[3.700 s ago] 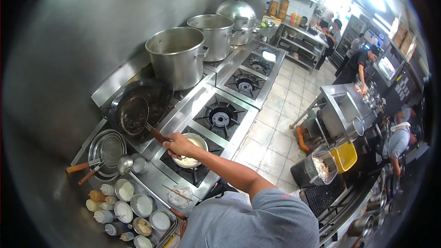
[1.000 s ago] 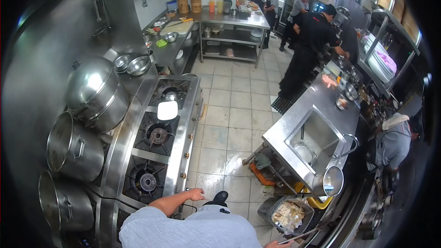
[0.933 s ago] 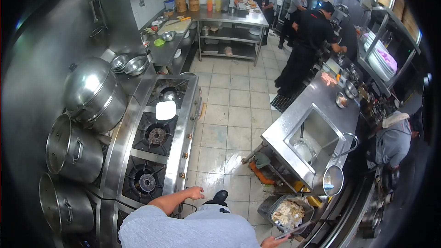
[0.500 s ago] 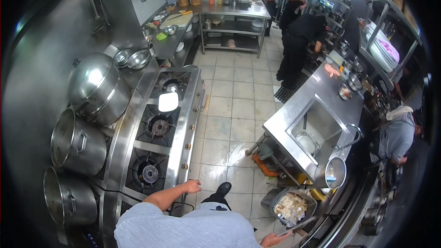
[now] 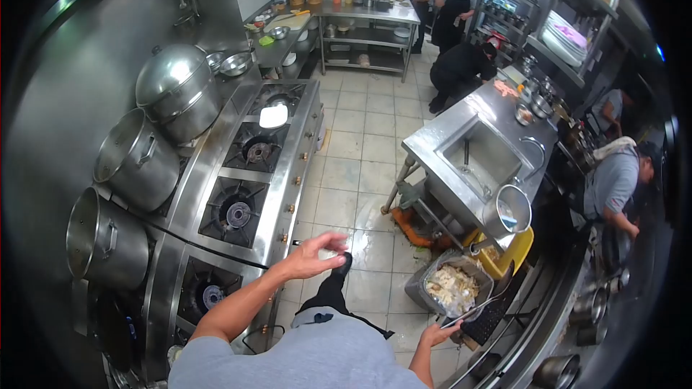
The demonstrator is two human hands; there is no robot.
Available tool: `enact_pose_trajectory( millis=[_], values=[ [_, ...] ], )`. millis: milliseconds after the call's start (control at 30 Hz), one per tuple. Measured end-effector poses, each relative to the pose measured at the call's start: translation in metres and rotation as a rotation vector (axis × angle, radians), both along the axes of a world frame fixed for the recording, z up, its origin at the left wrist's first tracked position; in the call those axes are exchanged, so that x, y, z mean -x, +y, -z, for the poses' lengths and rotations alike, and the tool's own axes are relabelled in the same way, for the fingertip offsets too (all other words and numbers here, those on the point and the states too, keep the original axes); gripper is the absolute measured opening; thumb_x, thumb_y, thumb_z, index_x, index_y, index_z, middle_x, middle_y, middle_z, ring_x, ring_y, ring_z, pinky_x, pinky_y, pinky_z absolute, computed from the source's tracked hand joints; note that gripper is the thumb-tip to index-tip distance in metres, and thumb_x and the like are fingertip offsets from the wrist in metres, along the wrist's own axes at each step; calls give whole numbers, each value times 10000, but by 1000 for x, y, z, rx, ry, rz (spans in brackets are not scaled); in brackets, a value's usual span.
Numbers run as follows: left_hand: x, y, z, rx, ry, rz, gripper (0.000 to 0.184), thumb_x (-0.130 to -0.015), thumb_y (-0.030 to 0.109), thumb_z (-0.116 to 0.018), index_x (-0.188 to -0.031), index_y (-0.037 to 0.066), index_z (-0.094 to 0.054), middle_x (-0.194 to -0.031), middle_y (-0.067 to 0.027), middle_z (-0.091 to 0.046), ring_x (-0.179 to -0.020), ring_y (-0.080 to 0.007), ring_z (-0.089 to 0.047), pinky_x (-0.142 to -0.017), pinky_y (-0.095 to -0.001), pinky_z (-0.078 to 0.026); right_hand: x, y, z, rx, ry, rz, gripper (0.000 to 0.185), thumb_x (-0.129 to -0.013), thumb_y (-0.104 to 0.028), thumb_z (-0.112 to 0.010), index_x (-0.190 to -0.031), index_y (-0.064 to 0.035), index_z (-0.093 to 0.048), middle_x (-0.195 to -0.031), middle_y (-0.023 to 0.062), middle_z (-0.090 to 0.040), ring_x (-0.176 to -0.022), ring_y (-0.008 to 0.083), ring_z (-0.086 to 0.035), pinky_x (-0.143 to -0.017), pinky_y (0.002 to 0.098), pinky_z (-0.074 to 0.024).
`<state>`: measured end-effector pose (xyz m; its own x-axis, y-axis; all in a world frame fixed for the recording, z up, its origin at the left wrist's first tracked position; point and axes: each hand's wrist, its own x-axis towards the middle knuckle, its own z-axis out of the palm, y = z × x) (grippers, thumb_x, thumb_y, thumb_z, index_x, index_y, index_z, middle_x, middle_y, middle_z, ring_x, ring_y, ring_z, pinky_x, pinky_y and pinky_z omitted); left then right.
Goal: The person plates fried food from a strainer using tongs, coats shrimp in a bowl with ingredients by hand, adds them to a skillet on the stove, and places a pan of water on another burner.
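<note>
My left hand is in the air in front of my body, fingers apart and holding nothing. The gas stove with its burners lies to its left. Low on my right side, my right hand is closed on a thin metal utensil. The utensil shows almost edge-on, so its kind is unclear. It reaches across the near rim of a grey bin lined with plastic. Pale food scraps fill the bin.
Large steel pots line the left. A white square dish rests on the stove. On the right are a sink, a metal pot and a yellow container. A crouching co-worker is ahead; another person works at right.
My left hand has risen forward and its fingers have spread. My right hand has moved slightly forward with the utensil, now against the bin. The co-worker ahead has crouched lower.
</note>
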<state>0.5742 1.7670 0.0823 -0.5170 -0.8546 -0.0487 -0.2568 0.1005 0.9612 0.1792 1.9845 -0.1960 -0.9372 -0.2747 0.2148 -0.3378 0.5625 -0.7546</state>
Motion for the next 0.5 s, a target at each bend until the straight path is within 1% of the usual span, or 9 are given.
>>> enact_pose_trajectory(
  millis=[100, 167, 200, 267, 300, 367, 433, 467, 500],
  values=[
    [28, 50, -161, 450, 327, 110, 498, -896, 248, -707, -1312, 44, -523, -1156, -155, -660, -1069, -246, -641, -979, -387, -488, 9, 52, -15, -35, -177, 0, 695, -805, 115, -436, -1469, -39, -300, -1457, 243, -430, -1326, 428, -431, -1079, 468, -361],
    [21, 105, -236, 612, 437, 337, 435, -912, 255, -679, -1243, 19, -525, -1133, -165, -660, -1051, -284, -648, -949, -396, -499, 8, 84, -17, -60, -97, -28, 649, -853, 97, -439, -1467, -64, -302, -1452, 249, -436, -1308, 446, -445, -1059, 477, -381],
    [38, 128, -247, 668, 870, 403, 414, -921, 271, -661, -1208, 6, -522, -1117, -167, -661, -1026, -290, -651, -918, -400, -507, 6, 97, -20, -40, -120, -51, 643, -854, 89, -449, -1461, -68, -305, -1435, 246, -451, -1281, 445, -470, -1049, 471, -394],
    [68, 168, -258, 703, 1302, 441, 400, -931, 287, -642, -1172, -6, -518, -1101, -169, -661, -1001, -297, -654, -888, -404, -514, -2, 121, -16, -36, -147, -87, 638, -855, 81, -459, -1455, -73, -307, -1418, 244, -465, -1254, 444, -495, -1038, 466, -407],
    [74, 186, -263, 706, 1389, 410, 343, -926, 212, -652, -1189, 30, -531, -1047, -172, -680, -989, -305, -656, -877, -435, -514, -9, 126, -13, -12, -313, -114, 627, -866, 58, -474, -1451, -83, -296, -1314, 237, -514, -1100, 415, -571, -917, 458, -474],
    [70, 212, -264, 702, 1464, 362, 318, -920, 137, -663, -1207, 67, -543, -993, -175, -698, -976, -313, -658, -866, -465, -515, -28, 144, -14, -5, -491, -145, 619, -877, 36, -488, -1447, -93, -284, -1211, 230, -564, -945, 386, -647, -796, 451, -542],
    [58, 232, -261, 574, 1396, 391, 311, -913, 133, -675, -1174, 55, -525, -940, -155, -692, -935, -307, -654, -856, -443, -516, -58, 143, -54, 43, -741, -281, 596, -891, -3, -507, -1430, -99, -270, -962, 166, -567, -587, 239, -602, -490, 368, -507],
    [55, 242, -260, 525, 1376, 401, 310, -910, 131, -679, -1163, 51, -519, -922, -149, -690, -922, -305, -652, -853, -436, -516, -64, 150, -49, 35, -742, -272, 596, -891, -3, -507, -1430, -99, -270, -962, 166, -567, -587, 239, -602, -490, 368, -507],
    [52, 252, -259, 549, 1361, 388, 336, -908, 133, -682, -1182, 47, -509, -932, -157, -691, -919, -307, -650, -861, -440, -514, -70, 149, -36, 73, -796, -366, 588, -895, -15, -521, -1419, -95, -267, -889, 134, -554, -508, 194, -552, -424, 332, -455]
  ],
)
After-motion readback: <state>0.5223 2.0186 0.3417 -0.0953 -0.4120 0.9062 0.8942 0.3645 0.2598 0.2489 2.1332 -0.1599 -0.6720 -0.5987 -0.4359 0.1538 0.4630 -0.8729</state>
